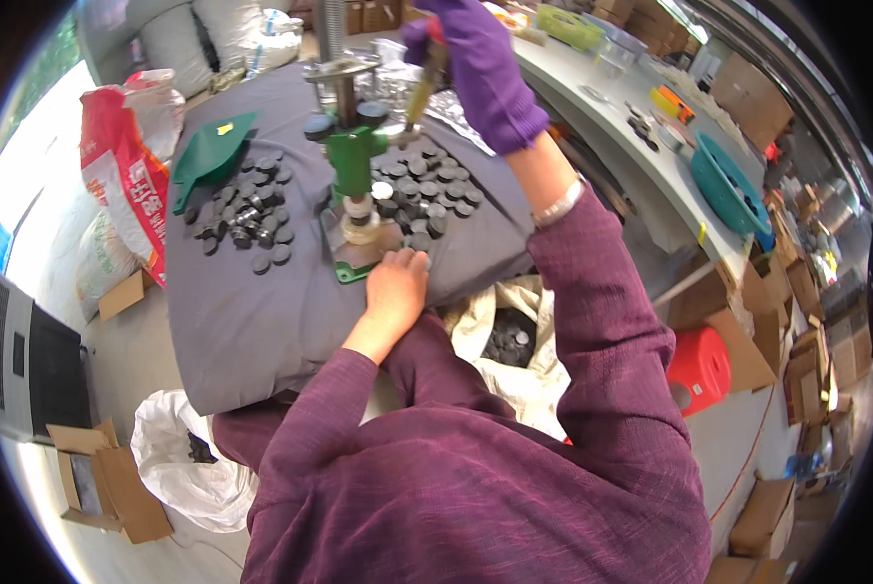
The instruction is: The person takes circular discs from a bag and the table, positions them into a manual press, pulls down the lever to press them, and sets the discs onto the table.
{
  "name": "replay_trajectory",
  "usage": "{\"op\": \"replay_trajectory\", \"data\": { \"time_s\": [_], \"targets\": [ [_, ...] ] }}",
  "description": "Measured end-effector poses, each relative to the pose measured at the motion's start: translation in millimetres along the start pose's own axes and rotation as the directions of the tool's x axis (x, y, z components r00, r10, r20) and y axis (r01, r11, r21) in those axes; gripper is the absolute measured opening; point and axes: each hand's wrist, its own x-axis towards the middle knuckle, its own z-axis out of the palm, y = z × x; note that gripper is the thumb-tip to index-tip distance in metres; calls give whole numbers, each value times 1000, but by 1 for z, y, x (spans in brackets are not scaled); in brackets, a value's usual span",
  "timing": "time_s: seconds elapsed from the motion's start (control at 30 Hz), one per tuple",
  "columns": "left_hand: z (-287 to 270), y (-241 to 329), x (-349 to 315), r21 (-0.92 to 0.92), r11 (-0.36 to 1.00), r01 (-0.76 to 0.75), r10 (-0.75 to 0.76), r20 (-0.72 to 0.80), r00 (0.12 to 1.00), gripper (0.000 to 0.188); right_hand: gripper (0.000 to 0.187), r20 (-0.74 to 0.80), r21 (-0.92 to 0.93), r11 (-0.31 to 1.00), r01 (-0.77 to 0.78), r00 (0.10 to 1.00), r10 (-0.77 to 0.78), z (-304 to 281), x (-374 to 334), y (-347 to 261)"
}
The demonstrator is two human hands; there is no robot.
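A green hand press with a metal column stands on the grey cloth-covered table. My right hand, in a purple knitted glove, is raised and wrapped round the press lever, whose end shows red at the glove. Bare, my left hand rests by the front right of the press base, fingers curled; whatever they hold is hidden. Under the press ram sits a pale round fitting. Small dark round discs lie in two heaps, a left heap and a right heap.
A green dustpan lies at the table's far left, beside a red and white sack. Near my legs stand an open sack of dark pieces and a white bag. Rightward are a long bench, a teal basin and a red stool.
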Motion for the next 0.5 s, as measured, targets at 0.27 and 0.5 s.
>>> {"op": "replay_trajectory", "data": {
  "time_s": [0.27,0.5],
  "targets": [
    [-2,-5,-9,49,998,45,-45,-15,999,29,29,36,-560,815,-150,978,204,-41,-94,-1],
    [1,1,-5,52,999,14,-13,-22,1000,29,34,-380,-701,283,-654,680,627,-153,-331,84]
  ]
}}
